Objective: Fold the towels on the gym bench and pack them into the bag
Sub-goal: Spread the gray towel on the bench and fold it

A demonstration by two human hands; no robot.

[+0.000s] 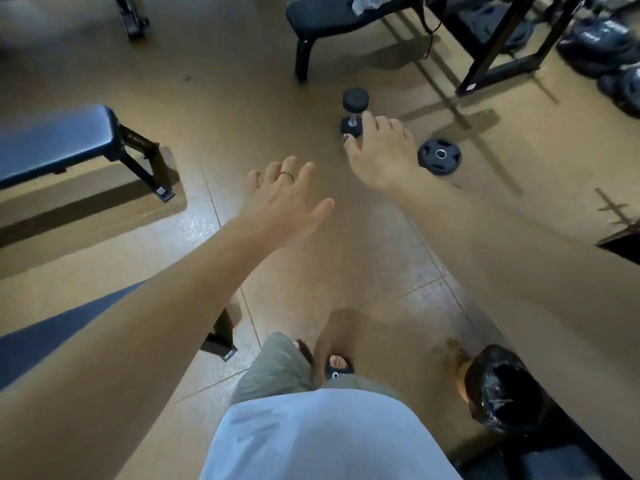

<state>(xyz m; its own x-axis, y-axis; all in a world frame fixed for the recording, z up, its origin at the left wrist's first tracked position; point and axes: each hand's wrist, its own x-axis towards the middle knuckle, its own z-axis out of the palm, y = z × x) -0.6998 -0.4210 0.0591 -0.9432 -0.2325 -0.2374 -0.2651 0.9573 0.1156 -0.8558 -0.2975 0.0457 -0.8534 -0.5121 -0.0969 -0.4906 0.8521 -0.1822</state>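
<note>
A black padded gym bench (332, 13) stands at the far top of the view, and a pale crumpled towel (367, 2) lies on its right end, cut off by the frame edge. Both my arms stretch forward over the brown floor. My left hand (282, 195), with a ring on one finger, is spread flat in the air and holds nothing. My right hand (381, 154) is also extended with straight fingers, empty, in front of a dumbbell. No bag for the towels is recognisable.
A small black dumbbell (354, 114) and a black weight plate (439, 156) lie on the floor ahead. A second bench (59, 142) stands at left, a dark metal rack (498, 46) at top right, and a bin lined with black plastic (504, 389) by my right foot.
</note>
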